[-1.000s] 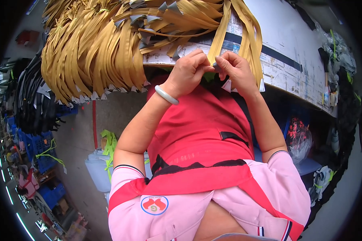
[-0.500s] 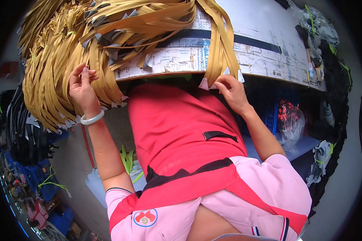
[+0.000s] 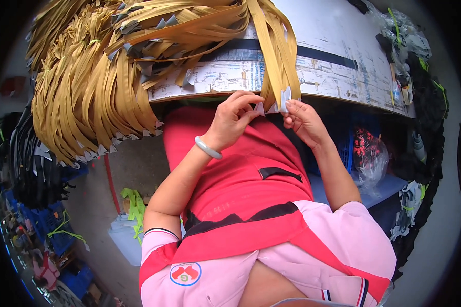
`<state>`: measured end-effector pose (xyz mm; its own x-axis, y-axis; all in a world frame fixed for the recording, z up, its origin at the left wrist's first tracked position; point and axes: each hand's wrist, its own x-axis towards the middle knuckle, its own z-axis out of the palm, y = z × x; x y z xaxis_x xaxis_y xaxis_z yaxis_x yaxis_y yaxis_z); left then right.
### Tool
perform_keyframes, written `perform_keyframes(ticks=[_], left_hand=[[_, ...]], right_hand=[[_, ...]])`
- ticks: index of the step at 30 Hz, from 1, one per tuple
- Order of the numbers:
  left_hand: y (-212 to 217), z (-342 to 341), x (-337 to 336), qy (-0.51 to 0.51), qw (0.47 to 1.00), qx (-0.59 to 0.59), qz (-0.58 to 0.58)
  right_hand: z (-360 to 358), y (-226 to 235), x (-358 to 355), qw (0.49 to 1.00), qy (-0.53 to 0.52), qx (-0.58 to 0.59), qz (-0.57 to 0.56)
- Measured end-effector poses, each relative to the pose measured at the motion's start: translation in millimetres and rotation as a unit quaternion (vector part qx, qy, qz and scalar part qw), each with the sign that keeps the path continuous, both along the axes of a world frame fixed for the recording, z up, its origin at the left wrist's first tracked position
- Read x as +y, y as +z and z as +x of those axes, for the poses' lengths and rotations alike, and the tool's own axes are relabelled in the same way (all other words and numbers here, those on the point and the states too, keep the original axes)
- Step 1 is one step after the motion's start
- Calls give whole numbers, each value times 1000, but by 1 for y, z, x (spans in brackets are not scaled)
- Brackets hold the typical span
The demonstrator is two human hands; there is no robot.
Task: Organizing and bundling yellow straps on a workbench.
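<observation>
at the far left, black strips (image 3: 28,176) are hung in a dense bunch, with a blue crate (image 3: 56,225) seen below and a little to the right of them. next, a thick heap of golden strips (image 3: 89,97) is draped over the left end of the surface (image 3: 338,30), and small whitish tabs are shown at its lower ends. beneath the heap, the floor is crossed by a red line (image 3: 111,184), beside which pale folded sheets (image 3: 122,233) are partly overlaid by bright green strips (image 3: 133,204). a looser bundle (image 3: 189,30) with grey tabs is spread on the surface to the right of the heap. a pale bracelet (image 3: 208,147) is worn at the left wrist; the left hand (image 3: 233,117) is held in front of a red apron (image 3: 235,169), its thumb and forefinger brought close together at a pinkish tab (image 3: 259,108), though whether the tab is gripped cannot be told. a separate golden bundle (image 3: 271,56) is laid over the front edge of the surface, its tabbed ends hung between the hands. a pale grey tab (image 3: 285,100) there is pinched between thumb and forefinger of the right hand (image 3: 306,122). farther right, a clear bag (image 3: 371,163) with red contents is placed below the surface.
</observation>
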<state>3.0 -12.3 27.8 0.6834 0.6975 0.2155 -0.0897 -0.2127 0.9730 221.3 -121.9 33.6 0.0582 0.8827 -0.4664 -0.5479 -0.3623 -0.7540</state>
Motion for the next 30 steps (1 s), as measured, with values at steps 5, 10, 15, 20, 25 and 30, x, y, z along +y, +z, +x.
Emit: perform_keyframes(ticks=[5,10,15,20,25,30], left_hand=[[1,-2,3,37,994,-36,95],[22,-14,0,40,963,19,264],[19,-23,14,31,969,-13,244],[27,-35,30,21,993,-34,110],[39,-46,42,-1,995,-87,-47],[49,-50,49,1,999,-47,-23]], right_hand=[[-37,-2,17,995,52,83,19],[-44,-6,25,996,80,21,19],[-62,29,49,869,50,-420,259],[-52,43,76,836,159,-421,313],[-57,60,83,824,190,-396,358],[-65,80,92,858,207,-341,322]])
